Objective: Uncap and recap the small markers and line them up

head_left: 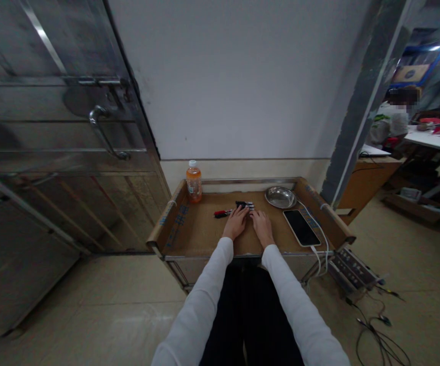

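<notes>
Sleeves: two white sleeves (205,292) reach forward from the near edge, drawing together toward the middle of the cardboard-lined stand (200,231).
Left hand: the left hand (236,222) lies palm down, its fingers pointing forward and inward over the pens.
Right hand: the right hand (261,227) mirrors it, fingers bent and angled inward, the two sets of fingertips close together.
Grip: the fingers cover what they touch; whether either hand grips a pen, I cannot tell.
Phone: a dark-screened phone (302,227) lies slantwise to the right of the right hand, a white cable (324,236) running from its near end.
Pens: dark pens (245,204) lie at the fingertips; a red-and-black one (222,214) sticks out to the left.
Dish: a round metal dish (281,196) sits beyond the phone, near the back right corner.
Bottle: an orange bottle (194,184) with a white cap stands upright at the back left.
Sides: raised cardboard walls (324,216) flank the stand.
Behind: a pale wall (243,86); left, a metal door (52,134).
Far right: a person (397,116) beside a white table (435,140).
</notes>
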### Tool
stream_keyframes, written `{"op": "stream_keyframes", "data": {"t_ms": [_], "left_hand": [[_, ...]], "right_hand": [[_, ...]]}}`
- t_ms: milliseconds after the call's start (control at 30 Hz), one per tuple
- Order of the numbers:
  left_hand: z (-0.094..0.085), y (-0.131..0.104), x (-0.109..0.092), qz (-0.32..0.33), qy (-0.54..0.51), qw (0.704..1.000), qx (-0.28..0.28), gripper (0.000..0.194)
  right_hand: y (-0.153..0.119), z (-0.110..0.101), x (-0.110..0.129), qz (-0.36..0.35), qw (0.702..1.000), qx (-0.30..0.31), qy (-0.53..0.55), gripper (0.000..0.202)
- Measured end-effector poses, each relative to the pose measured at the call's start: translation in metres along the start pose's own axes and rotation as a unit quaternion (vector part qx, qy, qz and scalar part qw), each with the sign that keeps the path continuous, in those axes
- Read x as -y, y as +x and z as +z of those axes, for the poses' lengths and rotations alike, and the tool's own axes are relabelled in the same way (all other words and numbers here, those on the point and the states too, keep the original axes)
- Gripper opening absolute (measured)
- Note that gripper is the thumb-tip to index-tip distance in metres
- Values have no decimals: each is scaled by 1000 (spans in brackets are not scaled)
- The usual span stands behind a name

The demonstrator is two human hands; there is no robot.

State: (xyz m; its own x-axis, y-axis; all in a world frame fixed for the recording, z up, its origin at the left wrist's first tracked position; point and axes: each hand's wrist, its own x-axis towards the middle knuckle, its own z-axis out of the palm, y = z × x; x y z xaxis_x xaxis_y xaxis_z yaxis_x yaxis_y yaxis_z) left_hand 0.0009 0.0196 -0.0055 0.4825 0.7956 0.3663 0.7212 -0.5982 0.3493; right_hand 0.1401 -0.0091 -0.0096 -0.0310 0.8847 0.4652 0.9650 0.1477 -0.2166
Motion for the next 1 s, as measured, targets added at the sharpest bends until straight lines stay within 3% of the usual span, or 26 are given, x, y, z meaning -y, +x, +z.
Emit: {"op": "stream_keyframes", "data": {"t_ms": [367,567,700,800,1000], "left_hand": [[-4,-7,-7,-58,79,995,-27,23],[0,-6,-1,-34,41,997,-49,21],[-1,-7,-1,-35,-7,997,-70,20],[-4,-9,-6,-69,22,994,-86,22],[-11,-18,-17,-198,194,953,-126,26]], "right_hand": [[-3,-6,-2,86,996,-4,-26,26],[-3,-13,2,15,1000,-3,12,29],[-4,-14,5,-63,995,-2,80,43],[-4,-13,7,-94,990,12,108,58],[-2,-2,5,-20,996,16,85,57]]}}
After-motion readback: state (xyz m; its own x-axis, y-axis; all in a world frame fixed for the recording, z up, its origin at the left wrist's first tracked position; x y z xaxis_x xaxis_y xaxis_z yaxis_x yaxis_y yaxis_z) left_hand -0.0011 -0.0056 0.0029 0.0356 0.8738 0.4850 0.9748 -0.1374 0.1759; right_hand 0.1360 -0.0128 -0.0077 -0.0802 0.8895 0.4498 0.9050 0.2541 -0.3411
